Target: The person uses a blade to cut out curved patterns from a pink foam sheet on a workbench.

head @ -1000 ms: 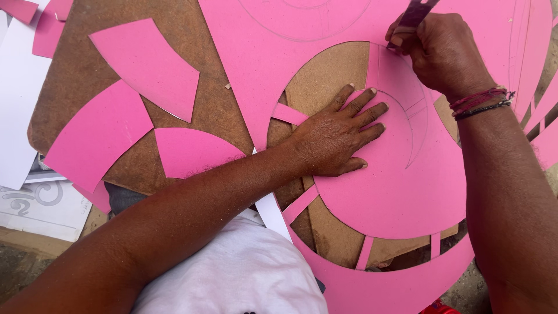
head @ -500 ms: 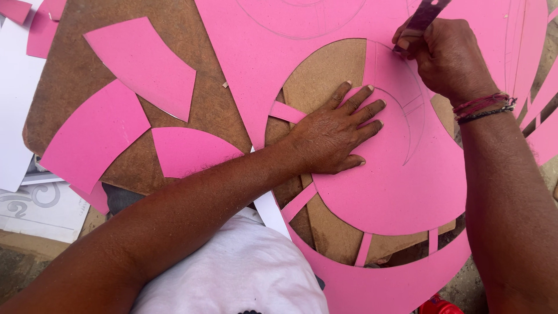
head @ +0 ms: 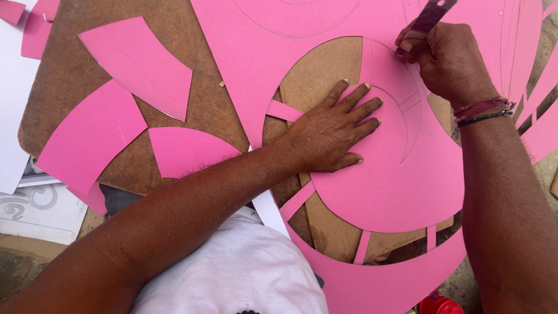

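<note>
Pink card sheet (head: 383, 192) lies on the brown fibreboard (head: 75, 70). Left hand (head: 331, 131) presses it flat, fingers spread; right hand (head: 447, 61) grips what looks like a metal cutting blade (head: 427, 20). Uneven pressure could tear the thin connecting strips.

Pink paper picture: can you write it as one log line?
left hand: flat on pink sheet | right hand: grips cutting blade, tip on pencil curve | under: brown board
</note>
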